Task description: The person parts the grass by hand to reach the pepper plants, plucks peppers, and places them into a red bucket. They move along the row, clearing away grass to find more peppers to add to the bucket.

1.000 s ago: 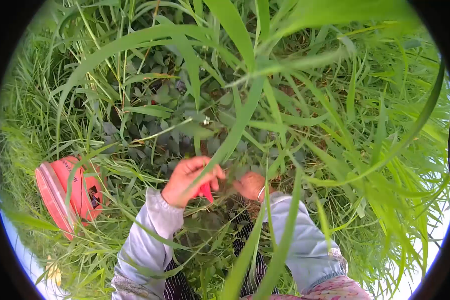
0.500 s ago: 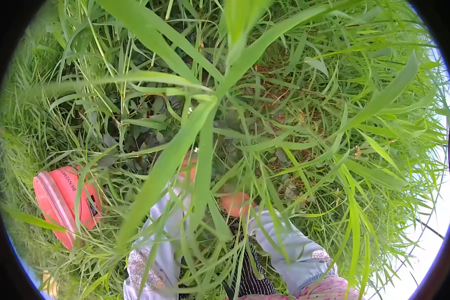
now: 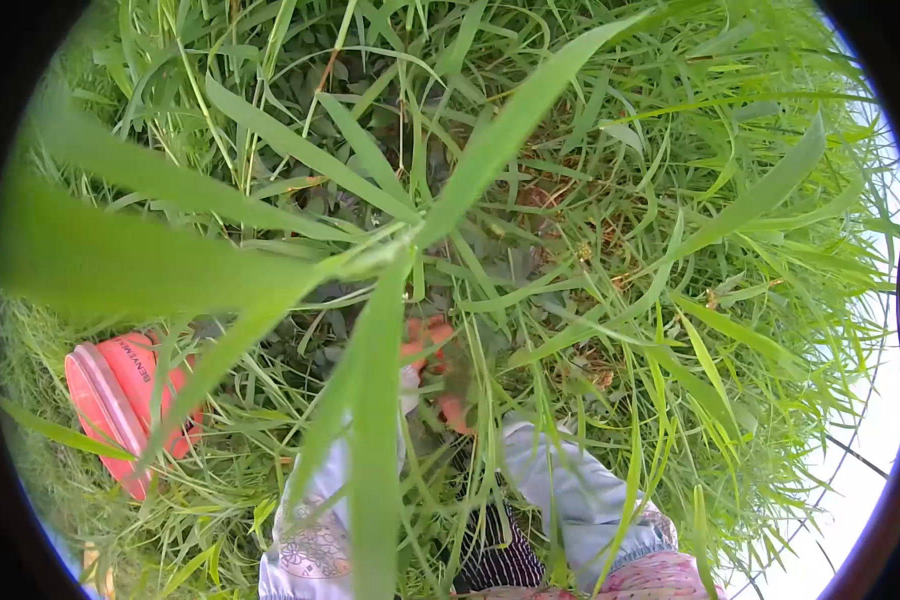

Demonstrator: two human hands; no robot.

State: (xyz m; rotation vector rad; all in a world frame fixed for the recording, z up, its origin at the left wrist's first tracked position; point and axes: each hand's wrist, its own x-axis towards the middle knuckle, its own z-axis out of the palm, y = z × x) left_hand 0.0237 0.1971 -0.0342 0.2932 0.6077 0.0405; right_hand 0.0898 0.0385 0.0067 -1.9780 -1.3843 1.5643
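My left hand [image 3: 427, 343] is low among the stems below the middle of the view, its fingers curled round grass. My right hand [image 3: 456, 410] is close beside it, a little nearer to me. Blades cover much of it, so its fingers do not show clearly. Both forearms are in pale blue sleeves, the left sleeve [image 3: 315, 545] with a printed pattern. A tall grass plant [image 3: 395, 243] with long broad blades rises close to the camera, in front of both hands.
A coral-red object with dark lettering [image 3: 130, 385], like a bag, lies in the grass at left. Dense green grass [image 3: 750, 200] surrounds the hands. Brownish dry stalks [image 3: 610, 240] show right of centre. A dark striped cloth [image 3: 500, 545] and pink patterned cloth [image 3: 660, 578] are at my body.
My left hand has moved right, closer to my right hand, which has shifted slightly left. The tall plant's crown has shifted left and down, with blades swinging across the left side.
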